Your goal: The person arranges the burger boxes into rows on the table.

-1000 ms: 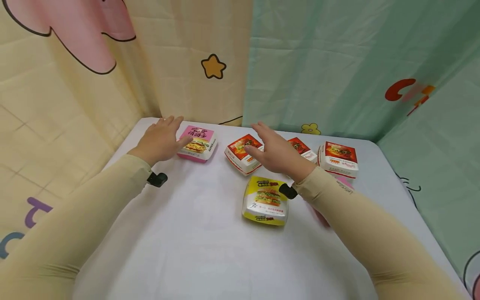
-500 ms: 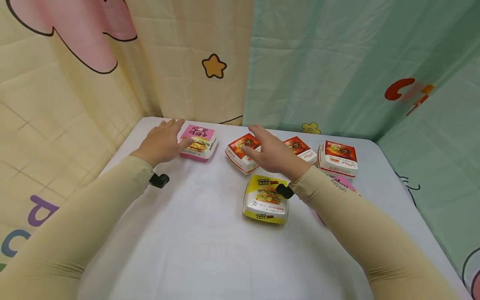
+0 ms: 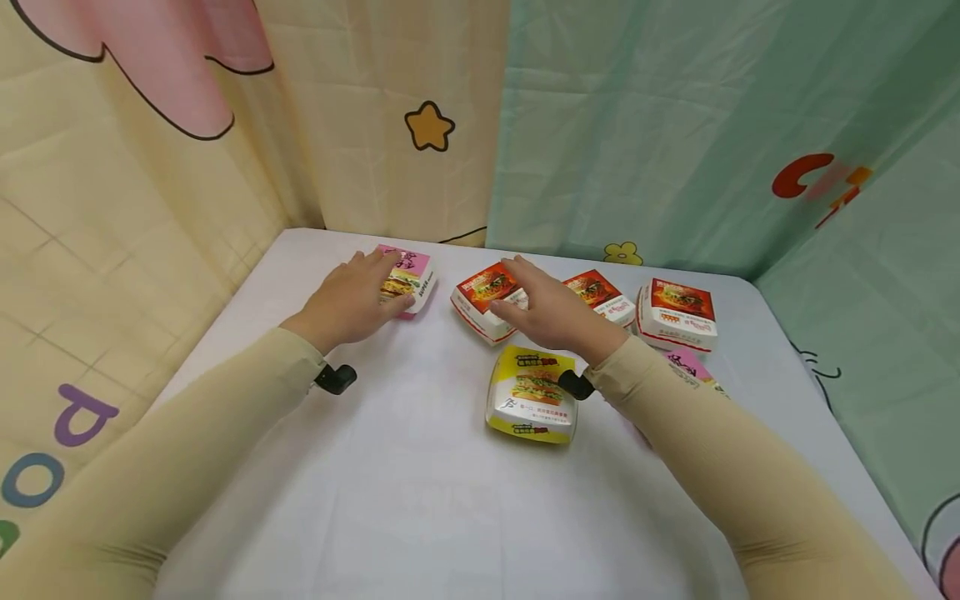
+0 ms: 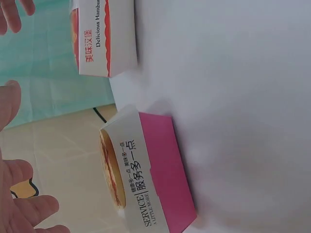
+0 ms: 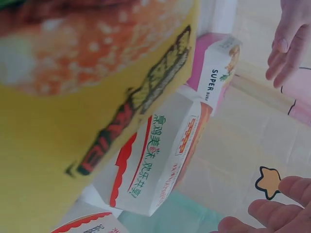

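The pink burger box (image 3: 417, 278) lies on the white tablecloth (image 3: 405, 500), just beyond and to the right of my left hand (image 3: 352, 298), which is much the nearer one and hides its left part from my head view. It looks roughly square, so I can't pick out a long axis; its pink lettered end points away from me, turned slightly. My left fingers are spread loosely, grasping nothing. My right hand (image 3: 557, 310) is likewise unclenched and without a load, just beside the left red-topped burger box (image 3: 480, 302), which sits askew, one corner toward me. The yellow burger box (image 3: 532, 398) lies nearer me, by my right wrist.
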A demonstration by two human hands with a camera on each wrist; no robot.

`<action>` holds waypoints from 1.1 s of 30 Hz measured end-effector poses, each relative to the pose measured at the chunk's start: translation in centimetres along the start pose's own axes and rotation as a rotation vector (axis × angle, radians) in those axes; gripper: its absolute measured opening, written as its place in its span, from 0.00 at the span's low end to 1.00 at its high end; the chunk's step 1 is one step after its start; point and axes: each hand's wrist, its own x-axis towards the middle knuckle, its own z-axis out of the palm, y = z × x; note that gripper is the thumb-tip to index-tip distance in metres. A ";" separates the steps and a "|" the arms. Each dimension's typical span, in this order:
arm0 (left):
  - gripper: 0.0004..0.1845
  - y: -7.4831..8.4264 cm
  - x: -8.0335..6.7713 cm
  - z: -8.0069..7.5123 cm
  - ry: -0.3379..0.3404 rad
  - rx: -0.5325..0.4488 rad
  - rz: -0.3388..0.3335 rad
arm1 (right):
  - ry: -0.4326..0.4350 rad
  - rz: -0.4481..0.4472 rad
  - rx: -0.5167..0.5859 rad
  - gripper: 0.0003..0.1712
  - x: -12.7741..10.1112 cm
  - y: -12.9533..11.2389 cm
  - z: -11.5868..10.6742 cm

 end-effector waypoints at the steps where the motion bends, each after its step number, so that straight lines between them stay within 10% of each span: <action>1: 0.46 0.1 0.0 0.2 -0.001 0.001 0.000 | -0.001 -0.001 -0.001 0.48 -0.1 0.2 0.0; 20: 0.48 5.2 -1.5 4.1 -0.049 -0.009 0.174 | -0.125 0.080 -0.040 0.49 -3.1 3.8 0.1; 33: 0.51 9.8 -3.6 6.6 -0.214 -0.072 0.324 | -0.283 0.111 -0.073 0.52 -6.1 5.8 0.7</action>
